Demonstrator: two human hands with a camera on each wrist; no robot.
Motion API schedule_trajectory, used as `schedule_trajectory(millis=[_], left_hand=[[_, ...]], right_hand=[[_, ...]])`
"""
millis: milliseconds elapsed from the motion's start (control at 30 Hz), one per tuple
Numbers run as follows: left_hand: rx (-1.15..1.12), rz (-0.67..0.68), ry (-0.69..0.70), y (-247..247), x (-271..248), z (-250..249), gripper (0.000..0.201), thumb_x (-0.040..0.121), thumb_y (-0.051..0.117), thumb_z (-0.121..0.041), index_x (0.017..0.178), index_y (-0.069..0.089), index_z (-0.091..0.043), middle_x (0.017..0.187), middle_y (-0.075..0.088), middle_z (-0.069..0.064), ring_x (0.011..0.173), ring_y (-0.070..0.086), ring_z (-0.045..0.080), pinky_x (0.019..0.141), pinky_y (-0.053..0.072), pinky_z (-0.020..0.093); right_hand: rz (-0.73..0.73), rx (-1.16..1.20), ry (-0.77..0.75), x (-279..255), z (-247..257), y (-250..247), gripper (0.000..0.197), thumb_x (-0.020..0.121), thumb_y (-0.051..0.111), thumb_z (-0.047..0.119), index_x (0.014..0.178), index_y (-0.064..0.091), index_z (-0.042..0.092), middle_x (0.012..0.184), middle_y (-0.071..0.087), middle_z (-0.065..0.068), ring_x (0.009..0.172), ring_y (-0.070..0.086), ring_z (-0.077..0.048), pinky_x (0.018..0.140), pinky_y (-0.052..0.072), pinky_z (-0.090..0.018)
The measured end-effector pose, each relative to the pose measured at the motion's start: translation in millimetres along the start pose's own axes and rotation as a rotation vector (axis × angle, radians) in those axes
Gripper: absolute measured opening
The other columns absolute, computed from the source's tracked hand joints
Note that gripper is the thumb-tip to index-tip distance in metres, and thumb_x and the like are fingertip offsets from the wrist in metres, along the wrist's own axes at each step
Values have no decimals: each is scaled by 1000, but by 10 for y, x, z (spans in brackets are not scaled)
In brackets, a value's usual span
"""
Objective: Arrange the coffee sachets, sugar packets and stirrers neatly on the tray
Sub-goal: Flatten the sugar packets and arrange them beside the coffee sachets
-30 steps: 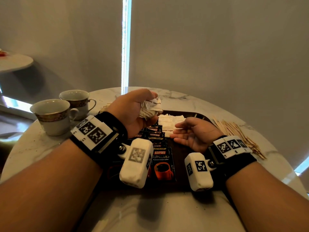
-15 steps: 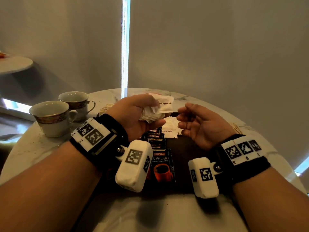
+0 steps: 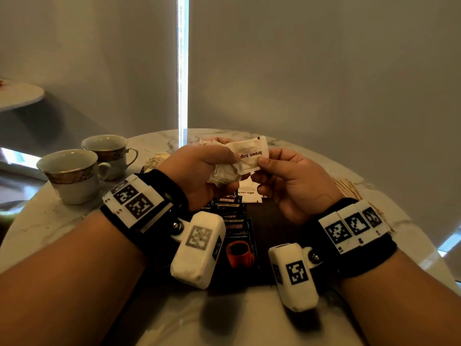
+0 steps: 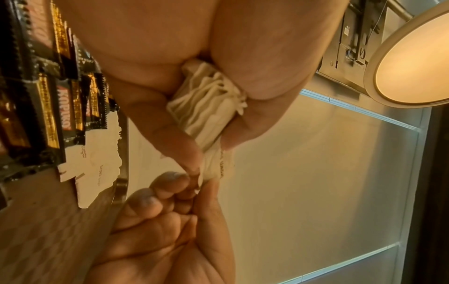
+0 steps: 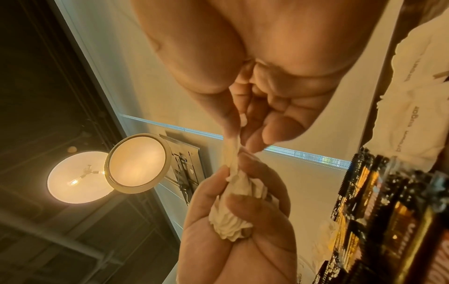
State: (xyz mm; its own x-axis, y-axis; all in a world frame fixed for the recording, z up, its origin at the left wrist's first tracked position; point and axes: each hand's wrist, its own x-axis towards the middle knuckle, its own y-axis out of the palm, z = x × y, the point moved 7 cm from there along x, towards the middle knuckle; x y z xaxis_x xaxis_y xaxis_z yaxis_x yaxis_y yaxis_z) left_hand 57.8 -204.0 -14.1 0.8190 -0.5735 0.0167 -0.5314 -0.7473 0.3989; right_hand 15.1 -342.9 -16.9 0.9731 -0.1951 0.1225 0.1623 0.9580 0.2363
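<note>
Above the dark tray point(image 3: 270, 221), my left hand point(image 3: 222, 159) grips a crumpled bundle of white sugar packets point(image 3: 224, 173); the left wrist view shows the same bundle point(image 4: 206, 107) in its curled fingers. My right hand point(image 3: 262, 164) pinches the edge of the top packet point(image 3: 252, 153), printed "brown sugar", and this packet point(image 5: 230, 151) stretches between both hands. Black Kopiko coffee sachets point(image 3: 237, 236) overlap in a row down the tray's middle. More sugar packets point(image 3: 248, 194) lie at the tray's far end. Wooden stirrers point(image 3: 349, 188) lie on the table to the right, partly hidden by my right wrist.
Two gold-banded cups point(image 3: 72, 173) point(image 3: 109, 151) stand at the left of the round marble table point(image 3: 50, 221). A few loose white packets point(image 3: 157, 159) lie beside the far cup. A blind hangs close behind the table.
My right hand has lifted off the tray and taken the top packet's edge. My left hand has raised the bundle a little and moved it toward the right hand.
</note>
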Motion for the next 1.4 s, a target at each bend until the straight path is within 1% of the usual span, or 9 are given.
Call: schedule_trajectory(millis=[200, 300, 467, 700, 800, 867, 1000, 1267, 1400], left_hand=[[36, -31, -62, -68, 17, 40, 19, 85, 62, -8, 104, 63, -12, 109, 61, 19, 71, 65, 22, 44, 45, 24], [86, -13, -84, -67, 11, 73, 35, 70, 77, -24, 101, 62, -14, 105, 63, 12, 70, 66, 21, 44, 44, 22], [145, 72, -81, 11, -11, 101, 43, 70, 81, -29, 103, 61, -11, 95, 62, 15, 67, 59, 20, 47, 45, 23], [176, 3, -56, 3, -19, 80, 5, 91, 61, -9, 90, 57, -13, 87, 68, 15, 63, 64, 24, 42, 44, 23], [100, -38, 12, -18, 13, 31, 14, 95, 56, -6, 85, 56, -15, 85, 67, 13, 70, 64, 26, 44, 44, 23], [60, -49, 47, -23, 27, -6, 15, 96, 55, -4, 85, 56, -15, 82, 68, 12, 69, 64, 26, 45, 46, 22], [73, -50, 46, -53, 41, -10, 13, 96, 57, -6, 86, 56, -15, 80, 70, 10, 65, 66, 22, 49, 47, 25], [51, -82, -5, -98, 44, 17, 3, 93, 61, -12, 92, 59, -13, 95, 63, 10, 76, 65, 22, 48, 48, 25], [3, -107, -8, -131, 50, 7, 5, 93, 61, -12, 96, 57, -10, 89, 61, 9, 73, 64, 22, 45, 48, 23]], right_hand=[[-109, 81, 0, 72, -6, -121, 17, 98, 46, 3, 93, 61, 8, 74, 72, -7, 65, 66, -17, 53, 50, -25], [-117, 100, -7, 84, -35, -117, 21, 100, 42, 5, 93, 61, 8, 76, 70, -8, 69, 66, -19, 56, 50, -28], [-27, 41, -29, 52, -64, -6, 12, 97, 51, 3, 100, 62, 6, 80, 71, -10, 68, 67, -21, 55, 54, -31], [6, 104, -46, 31, -68, 32, 18, 80, 67, 11, 97, 61, 7, 78, 70, -9, 67, 66, -21, 60, 54, -34], [78, 2, 8, -6, -97, 60, 36, 73, 71, 27, 101, 61, 8, 85, 69, -8, 68, 64, -20, 55, 46, -30], [99, -72, 63, -21, -137, 55, 26, 79, 69, 19, 100, 61, 7, 82, 71, -6, 64, 65, -17, 53, 45, -27], [32, -70, 84, -3, -146, 9, 4, 91, 60, 3, 93, 56, 5, 73, 71, -6, 61, 66, -18, 51, 44, -27], [-217, 141, 19, 236, -2, -518, 11, 97, 50, 7, 102, 58, 13, 75, 70, -2, 55, 60, -10, 48, 40, -22], [-414, 121, 144, 397, -242, -983, 19, 96, 53, 10, 112, 62, 8, 89, 67, -6, 54, 50, -7, 41, 34, -21]])
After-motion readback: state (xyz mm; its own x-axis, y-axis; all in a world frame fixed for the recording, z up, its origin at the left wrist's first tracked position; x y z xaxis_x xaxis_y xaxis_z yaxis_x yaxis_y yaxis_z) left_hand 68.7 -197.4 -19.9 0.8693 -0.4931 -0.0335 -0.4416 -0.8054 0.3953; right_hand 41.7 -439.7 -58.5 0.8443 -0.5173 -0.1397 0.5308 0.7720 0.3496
